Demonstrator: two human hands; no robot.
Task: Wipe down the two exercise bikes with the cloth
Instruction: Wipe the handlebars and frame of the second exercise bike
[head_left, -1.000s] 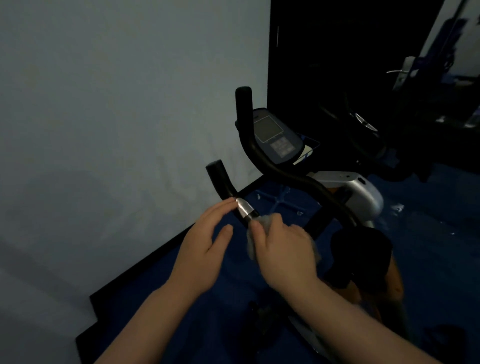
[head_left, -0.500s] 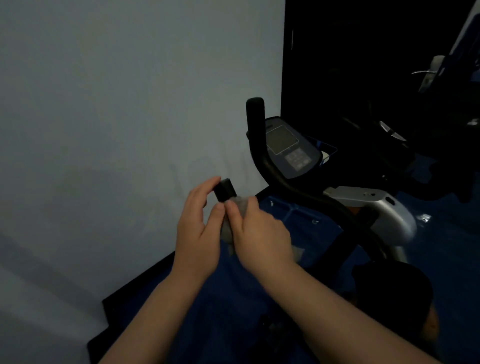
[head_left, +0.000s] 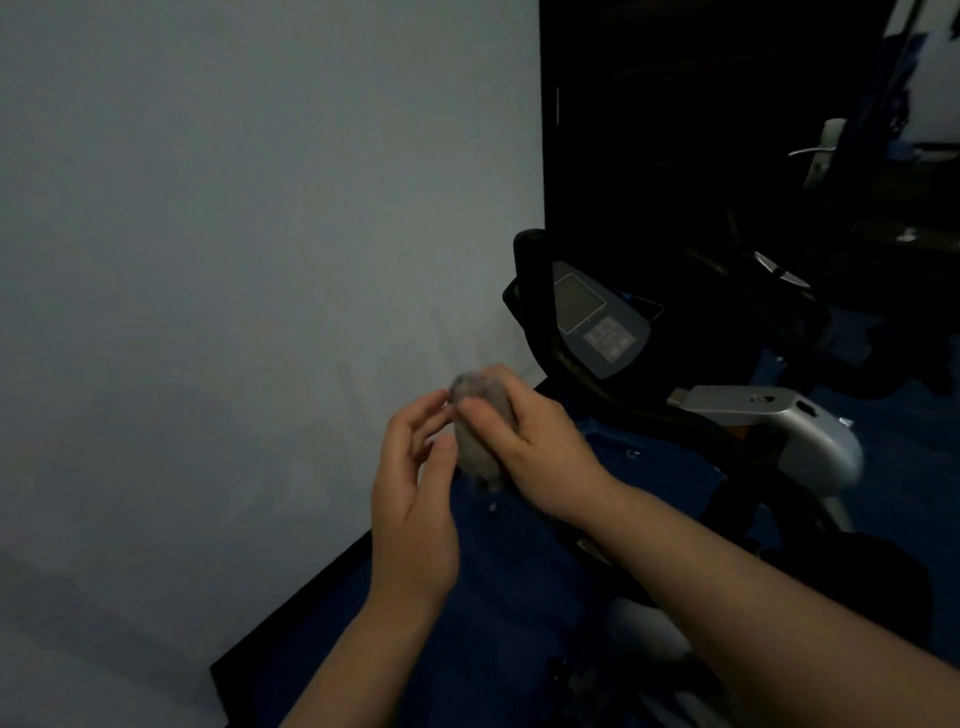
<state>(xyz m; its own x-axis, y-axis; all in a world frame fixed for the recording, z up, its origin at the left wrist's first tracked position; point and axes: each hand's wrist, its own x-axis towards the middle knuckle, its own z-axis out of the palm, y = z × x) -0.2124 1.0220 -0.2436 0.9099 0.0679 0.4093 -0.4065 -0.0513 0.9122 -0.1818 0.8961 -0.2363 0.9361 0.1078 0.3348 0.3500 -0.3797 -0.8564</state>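
A pale wall (head_left: 234, 260) stands left of the exercise bike (head_left: 675, 415), whose console (head_left: 597, 322) faces up. The right hand (head_left: 524, 441) grips the grey cloth (head_left: 475, 431), wrapped over a handlebar end. The left hand (head_left: 415, 499) is beside it, its fingers loosely curved and touching the cloth.

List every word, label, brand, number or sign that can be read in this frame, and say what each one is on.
None can be read.
Bike console: its screen is dark and blank; the keypad buttons below it are too blurred and dim to read.
Silver bike frame cover: no readable marking shows.
Cloth, gripped in the right hand beside the left hand: no print shows.
Door handle plate: plain.
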